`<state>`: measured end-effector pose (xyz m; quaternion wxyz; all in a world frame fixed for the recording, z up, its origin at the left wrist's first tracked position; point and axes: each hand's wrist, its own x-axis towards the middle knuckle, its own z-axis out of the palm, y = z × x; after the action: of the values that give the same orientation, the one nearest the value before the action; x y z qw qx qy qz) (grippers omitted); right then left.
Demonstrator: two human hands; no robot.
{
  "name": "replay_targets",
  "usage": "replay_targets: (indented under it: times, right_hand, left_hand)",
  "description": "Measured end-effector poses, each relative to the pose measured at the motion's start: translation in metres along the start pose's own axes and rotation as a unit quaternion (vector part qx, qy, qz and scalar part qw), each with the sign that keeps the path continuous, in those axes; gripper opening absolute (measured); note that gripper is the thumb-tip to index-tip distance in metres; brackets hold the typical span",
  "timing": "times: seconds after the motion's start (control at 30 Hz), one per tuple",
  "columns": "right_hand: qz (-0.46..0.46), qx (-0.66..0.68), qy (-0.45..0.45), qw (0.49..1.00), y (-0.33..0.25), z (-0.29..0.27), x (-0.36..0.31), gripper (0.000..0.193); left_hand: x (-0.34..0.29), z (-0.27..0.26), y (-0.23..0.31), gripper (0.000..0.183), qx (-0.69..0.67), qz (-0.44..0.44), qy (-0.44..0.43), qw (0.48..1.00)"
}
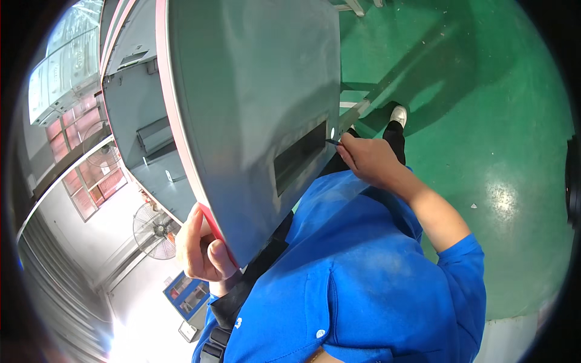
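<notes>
"Head view: where is the large flat grey metal panel (254,78)?"

"Left of and beyond the blue-shirted body. The left hand (203,251) grasps its lower corner, by the bright red edge strip (211,222)."

"And the right hand (370,161)?"

"Closed around a slim dark pen-like tool (332,142), its tip at the upper-right end of the long dark rectangular opening (301,158) in the panel. Whether the tip touches the rim is too small to tell."

"How does the opening lie from that hand?"

"To its left; the long axis slants from upper right to lower left. The right hand is nearer, just beside one end; the left is well apart from it."
</notes>
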<state>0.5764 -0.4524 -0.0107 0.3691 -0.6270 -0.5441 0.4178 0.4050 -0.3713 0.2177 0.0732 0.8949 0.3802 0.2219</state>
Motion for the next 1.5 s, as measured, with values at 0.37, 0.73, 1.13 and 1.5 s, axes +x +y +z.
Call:
replay_targets:
  times: [0.37,0.73,1.13,1.5]
  right_hand:
    - [-0.039,0.027,-0.031,0.998,-0.033,-0.004,-0.011,0.018]
    - [-0.046,0.048,-0.041,0.997,-0.032,-0.01,-0.005,0.019]
    - [0.266,0.433,-0.319,0.8,-0.008,-0.016,0.026,0.039]
    - [0.254,0.379,-0.368,0.81,-0.014,-0.025,0.034,0.041]
  left_hand:
    - [0.0,0.003,-0.001,0.048,-0.017,-0.014,0.009,1.0]
    - [0.005,0.007,0.001,0.046,-0.053,-0.001,0.003,0.999]
    - [0.001,0.004,-0.002,0.045,-0.058,-0.005,0.006,0.998]
    - [0.001,0.004,0.0,0.042,-0.058,-0.001,0.007,0.998]
